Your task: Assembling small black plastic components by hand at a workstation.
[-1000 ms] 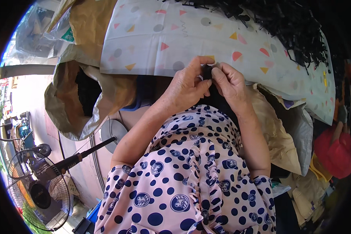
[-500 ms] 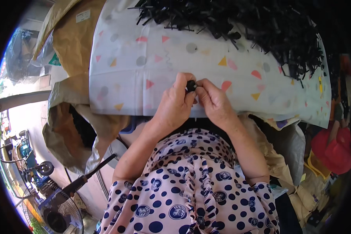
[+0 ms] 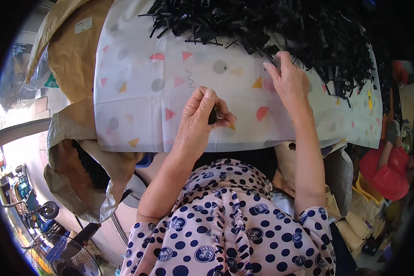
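left hand (image 3: 198, 123): curled, thumb and fingers pinched closed on a small black plastic part (image 3: 212, 116), held just above the white tablecloth with pastel triangles and dots (image 3: 138, 92)

right hand (image 3: 289, 80): stretched forward, fingers loosely spread, tips touching the near edge of the big heap of black plastic clip-like pieces (image 3: 280, 27); holds nothing as far as visible

held part location: in left hand, near table's front edge, well apart from heap

heap: covers far side and far right of cloth, tangled, very large

progress (judgement): one piece in hand, right hand at heap for another; no finished pile visible, so done amount can't be told; most of heap looks left

surroundings: brown paper sacks (image 3: 69, 41) at left, standing fan (image 3: 64, 257) lower left, red plastic stool (image 3: 391, 168) at right
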The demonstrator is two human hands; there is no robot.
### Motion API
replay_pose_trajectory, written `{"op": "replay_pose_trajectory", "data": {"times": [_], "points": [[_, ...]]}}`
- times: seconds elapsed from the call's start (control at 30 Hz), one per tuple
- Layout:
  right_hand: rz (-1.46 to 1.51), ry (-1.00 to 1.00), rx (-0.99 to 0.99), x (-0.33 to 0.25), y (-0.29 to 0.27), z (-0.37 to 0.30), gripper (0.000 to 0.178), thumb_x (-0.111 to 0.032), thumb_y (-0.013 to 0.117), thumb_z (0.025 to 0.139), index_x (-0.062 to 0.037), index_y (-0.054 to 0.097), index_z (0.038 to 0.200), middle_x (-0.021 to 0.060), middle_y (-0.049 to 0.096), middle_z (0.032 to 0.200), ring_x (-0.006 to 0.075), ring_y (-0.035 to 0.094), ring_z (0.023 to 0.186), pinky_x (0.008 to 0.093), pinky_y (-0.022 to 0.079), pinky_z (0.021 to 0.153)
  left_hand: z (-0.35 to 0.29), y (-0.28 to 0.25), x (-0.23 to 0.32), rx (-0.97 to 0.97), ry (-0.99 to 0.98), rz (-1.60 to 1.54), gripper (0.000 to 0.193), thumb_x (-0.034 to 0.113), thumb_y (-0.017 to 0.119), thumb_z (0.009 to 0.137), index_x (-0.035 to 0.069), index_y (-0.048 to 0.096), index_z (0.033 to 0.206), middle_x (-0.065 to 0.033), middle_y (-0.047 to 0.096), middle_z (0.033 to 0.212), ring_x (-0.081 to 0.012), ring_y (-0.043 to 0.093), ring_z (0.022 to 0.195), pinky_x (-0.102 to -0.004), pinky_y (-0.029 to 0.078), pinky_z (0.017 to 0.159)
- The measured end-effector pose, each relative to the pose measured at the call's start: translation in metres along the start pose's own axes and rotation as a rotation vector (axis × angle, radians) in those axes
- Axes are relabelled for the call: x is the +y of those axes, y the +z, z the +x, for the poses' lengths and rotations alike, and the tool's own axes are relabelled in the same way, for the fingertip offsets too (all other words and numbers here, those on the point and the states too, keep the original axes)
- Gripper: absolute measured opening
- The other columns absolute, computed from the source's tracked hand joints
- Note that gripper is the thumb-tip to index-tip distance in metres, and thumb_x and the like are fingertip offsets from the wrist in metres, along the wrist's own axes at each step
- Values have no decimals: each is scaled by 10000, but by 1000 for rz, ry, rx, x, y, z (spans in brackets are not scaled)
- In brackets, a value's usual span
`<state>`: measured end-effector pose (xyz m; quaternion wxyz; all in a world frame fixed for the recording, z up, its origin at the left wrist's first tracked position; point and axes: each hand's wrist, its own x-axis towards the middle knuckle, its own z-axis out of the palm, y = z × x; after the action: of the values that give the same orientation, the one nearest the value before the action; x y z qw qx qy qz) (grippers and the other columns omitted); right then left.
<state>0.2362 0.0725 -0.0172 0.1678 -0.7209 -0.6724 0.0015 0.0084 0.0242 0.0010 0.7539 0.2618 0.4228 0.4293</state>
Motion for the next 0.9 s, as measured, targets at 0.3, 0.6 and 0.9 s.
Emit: {"op": "replay_pose_trajectory", "data": {"times": [0.3,0.6,0.9], "points": [[207,41,76,6,-22,-26,117,-150,551,902,-34,563,893,117,564,590,272,587,557,370,435,516,-1,8,-17,-198,-267,-243,167,214,480,971,64,552,971,-81,598,898,-190,598,733,-261,449,594],[926,38,-6,-47,-23,-99,64,3,526,900,4,521,964,10,491,667,77,441,610,209,414,593,4,37,-14,-236,-146,-228,374,278,593,924,40,535,1207,-149,621,1052,-170,614,693,-202,371,459],[958,-8,-44,-44,-12,-117,157,-62,536,921,-8,519,1067,60,500,648,128,488,560,265,412,529,0,23,-19,-183,-142,-285,330,170,620,902,79,540,1209,-180,650,992,-144,622,654,-189,403,441]]}}
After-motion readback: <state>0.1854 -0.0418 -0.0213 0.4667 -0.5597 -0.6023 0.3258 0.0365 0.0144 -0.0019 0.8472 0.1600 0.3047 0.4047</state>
